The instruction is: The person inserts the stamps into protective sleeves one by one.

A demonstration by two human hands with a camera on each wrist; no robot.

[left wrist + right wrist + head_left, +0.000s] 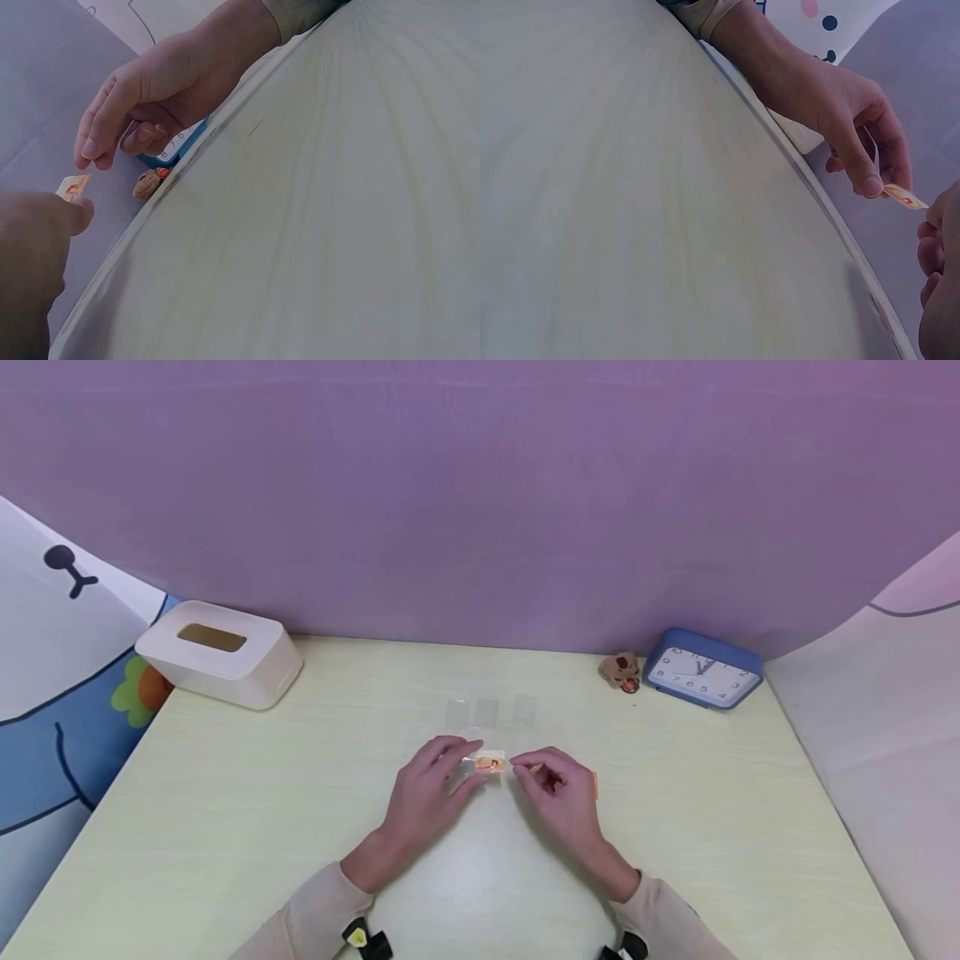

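Note:
My left hand (pixel 431 781) pinches a small orange-and-white printed card (pixel 491 763) by its left side, between thumb and fingers. Clear plastic, apparently a sleeve, shows at that side of the card. In the left wrist view the card (pixel 73 186) juts out past my thumb. The thumb and forefinger of my right hand (pixel 562 793) come together close to the card's right edge, the other fingers curled. In the right wrist view the card (pixel 905 196) reaches almost to those fingertips; contact is unclear. Something orange (pixel 596 785) shows beside the right hand, mostly hidden.
Beyond my hands, several clear plastic sleeves (pixel 486 713) lie in a row on the pale table (pixel 360 693). A white tissue box (pixel 255 681) stands back left. At the back right are a brown figurine (pixel 619 671) and a blue clock (pixel 705 668), before a purple backdrop.

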